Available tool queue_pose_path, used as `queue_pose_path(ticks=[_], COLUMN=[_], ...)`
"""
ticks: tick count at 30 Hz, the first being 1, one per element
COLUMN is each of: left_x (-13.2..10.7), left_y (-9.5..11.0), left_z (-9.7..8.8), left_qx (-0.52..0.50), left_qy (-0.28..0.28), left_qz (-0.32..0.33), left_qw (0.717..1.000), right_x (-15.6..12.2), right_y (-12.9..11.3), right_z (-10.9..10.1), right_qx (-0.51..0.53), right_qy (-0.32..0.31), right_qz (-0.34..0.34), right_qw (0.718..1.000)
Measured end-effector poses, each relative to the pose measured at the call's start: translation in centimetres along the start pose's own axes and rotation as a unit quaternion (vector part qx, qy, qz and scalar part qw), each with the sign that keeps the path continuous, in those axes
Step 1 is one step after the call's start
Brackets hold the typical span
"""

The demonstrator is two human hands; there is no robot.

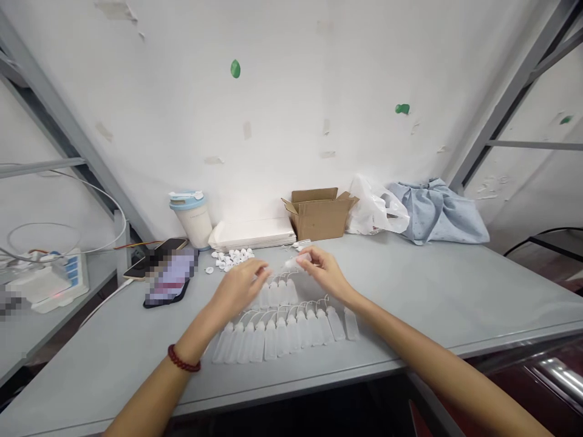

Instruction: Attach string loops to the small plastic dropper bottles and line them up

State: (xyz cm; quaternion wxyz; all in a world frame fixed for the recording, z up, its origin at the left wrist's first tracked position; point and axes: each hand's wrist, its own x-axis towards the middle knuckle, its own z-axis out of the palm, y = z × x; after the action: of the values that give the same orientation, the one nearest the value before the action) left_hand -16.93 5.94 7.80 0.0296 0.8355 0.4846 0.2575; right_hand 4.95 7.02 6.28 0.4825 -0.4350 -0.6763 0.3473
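Note:
My right hand (324, 271) pinches a small translucent plastic bottle (297, 262) above the table, its end pointing left. To the left of it, my left hand (243, 284) hovers beside the bottles, fingers bent and slightly apart, with nothing visible between them. Below both hands, a long front row of similar flat translucent bottles (282, 337) with thin curved tubes lies side by side. A shorter row of bottles (279, 292) sits behind it, partly covered by my left hand. Small white caps (233, 259) form a loose pile behind my left hand.
Along the wall stand a lidded cup (194, 221), a white stack (255, 233), an open cardboard box (321, 213), a white plastic bag (376, 209) and blue cloth (437, 212). Two phones (170, 276) lie on the left of the grey table (432, 291).

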Motion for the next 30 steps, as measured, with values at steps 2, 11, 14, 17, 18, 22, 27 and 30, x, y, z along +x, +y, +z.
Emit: queue_pose_path(ticks=[2, 11, 14, 17, 18, 22, 27, 30], left_x=[0.2, 0.1, 0.5, 0.8, 0.8, 0.8, 0.7, 0.4], left_y=[-2.4, -9.8, -9.4, -8.9, -8.8, -8.7, -8.7, -8.4], left_z=[-1.1, -3.0, -2.1, -1.2, -1.1, -0.9, -1.0, -0.9], left_qx=[0.052, 0.167, 0.128, 0.118, 0.118, 0.117, 0.094, 0.096], left_qy=[0.003, -0.084, -0.107, -0.124, -0.126, -0.127, -0.121, -0.115], left_qz=[-0.062, -0.159, -0.14, -0.129, -0.126, -0.121, -0.133, -0.137], left_qw=[0.997, 0.969, 0.976, 0.977, 0.977, 0.978, 0.979, 0.979], right_x=[0.7, 3.5, 4.0, 4.3, 4.4, 4.7, 3.7, 2.0], right_y=[0.6, 4.6, 5.5, 6.1, 6.2, 6.4, 4.3, 2.1], right_z=[-0.8, -3.2, -3.1, -2.9, -2.9, -3.2, -3.3, -2.5], right_qx=[-0.02, -0.187, -0.218, -0.228, -0.231, -0.261, -0.265, -0.211], right_qy=[0.04, 0.087, 0.078, 0.054, 0.042, 0.014, 0.029, -0.051], right_qz=[-0.013, -0.052, -0.074, -0.083, -0.089, -0.129, -0.143, -0.109], right_qw=[0.999, 0.977, 0.97, 0.969, 0.968, 0.957, 0.953, 0.97])
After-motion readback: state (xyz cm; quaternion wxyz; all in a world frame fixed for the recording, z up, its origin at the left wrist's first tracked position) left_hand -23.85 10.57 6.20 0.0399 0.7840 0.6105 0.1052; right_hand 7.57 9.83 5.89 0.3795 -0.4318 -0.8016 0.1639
